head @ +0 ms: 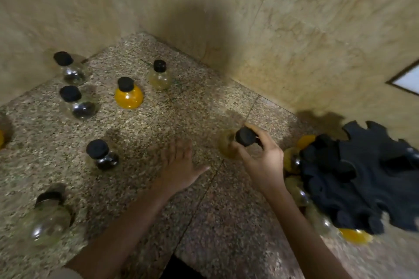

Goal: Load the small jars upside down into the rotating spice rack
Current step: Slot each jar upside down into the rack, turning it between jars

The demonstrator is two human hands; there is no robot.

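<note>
A speckled granite counter (pixel 172 106) runs into a corner of mottled beige stone walls (pixel 294 29), its surface grainy and crossed by thin seams. Above it the right hand (pixel 260 158) closes around a small round-bellied glass jar (pixel 229 145) with pale yellowish contents, fingers wrapped at its ribbed black cap (pixel 246 136); the jar is tipped on its side, cap towards the palm, and motion blur softens its outline. Just to its right stands the rotating spice rack (pixel 362 176), a dark plastic disc with a scalloped, notched rim; several jars hang under its edge, their bulbs showing amber and clear, though the blur and the rack itself hide how many there are and how they sit. The left hand (pixel 181 165) hovers flat and empty over the counter, fingers spread wide. Further out, loose jars stand upright, all bulbous with black caps: an orange-filled jar (pixel 129 97), a pale jar (pixel 159 78) behind it, two with dark contents near the left wall (pixel 73 73) (pixel 80 106), another dark-filled jar (pixel 104 158) nearer the camera, and a large blurred clear jar (pixel 48 219) at the lower left. A sliver of orange at the left edge (pixel 1 139) is cut off. A bright framed panel (pixel 408 79) shows at the right edge.
</note>
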